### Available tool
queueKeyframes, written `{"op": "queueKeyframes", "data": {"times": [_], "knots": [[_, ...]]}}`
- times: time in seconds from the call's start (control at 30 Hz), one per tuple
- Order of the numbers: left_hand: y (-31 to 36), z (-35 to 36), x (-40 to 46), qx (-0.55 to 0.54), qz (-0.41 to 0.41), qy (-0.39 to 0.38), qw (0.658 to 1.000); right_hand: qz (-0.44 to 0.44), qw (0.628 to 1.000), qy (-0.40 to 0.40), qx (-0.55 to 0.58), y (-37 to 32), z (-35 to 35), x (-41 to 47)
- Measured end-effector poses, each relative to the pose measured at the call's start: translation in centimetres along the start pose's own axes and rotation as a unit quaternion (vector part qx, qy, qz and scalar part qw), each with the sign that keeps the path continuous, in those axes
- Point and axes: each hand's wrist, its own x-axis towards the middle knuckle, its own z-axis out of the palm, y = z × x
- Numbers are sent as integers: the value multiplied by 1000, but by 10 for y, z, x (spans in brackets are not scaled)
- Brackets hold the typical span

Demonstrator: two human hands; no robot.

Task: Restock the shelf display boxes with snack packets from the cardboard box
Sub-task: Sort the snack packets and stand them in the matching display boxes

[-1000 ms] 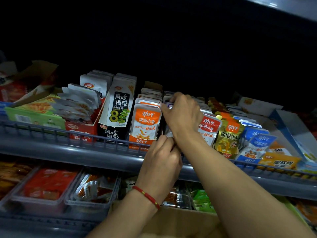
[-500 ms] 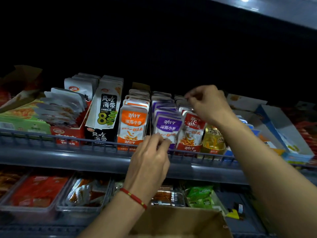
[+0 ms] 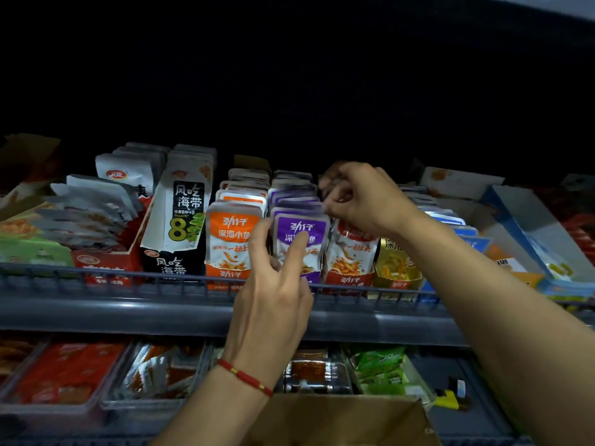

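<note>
— Where are the person's hands sitting?

— The left hand (image 3: 273,297), with a red cord on its wrist, is reaching up to the front purple packet (image 3: 301,243) on the shelf (image 3: 128,312). Its forefinger is lying across the packet's face and the thumb is pressing at the packet's left edge, so it is pinching that packet. The right hand (image 3: 363,201) is hovering just above the row of purple packets, fingers curled together at the top edges; it is probably pinching a packet top there, though the blur is hiding the exact grip.

— And the stock?

— The purple packets are standing upright in a row between the orange packets (image 3: 230,239) on their left and the red packets (image 3: 351,255) on their right, all behind the shelf's wire rail (image 3: 96,276). The cardboard box (image 3: 338,420) is sitting at the bottom edge of the view, beneath the left wrist.

— Anything further along?

— A black and white seaweed box (image 3: 180,217) is standing left of the orange packets, and clear trays (image 3: 106,403) of snacks are lying on the shelf below.
</note>
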Motion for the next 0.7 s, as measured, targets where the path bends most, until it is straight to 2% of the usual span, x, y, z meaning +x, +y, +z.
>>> {"op": "queueKeyframes", "data": {"times": [0.37,0.47,0.57,0.63,0.7], "knots": [[9,-4,11,48,-25,-24,998,42,997,30,64,2,15,3],[10,-5,13,52,-32,-33,998,45,999,22,10,-6,13,-1],[11,-4,14,47,-35,-43,997,-30,995,72,-70,-21,14,-4],[11,-3,15,37,-32,-45,998,-57,993,2,-104,-33,22,-1],[12,-2,13,32,-36,-49,998,-34,983,-106,-149,-37,35,6]]}}
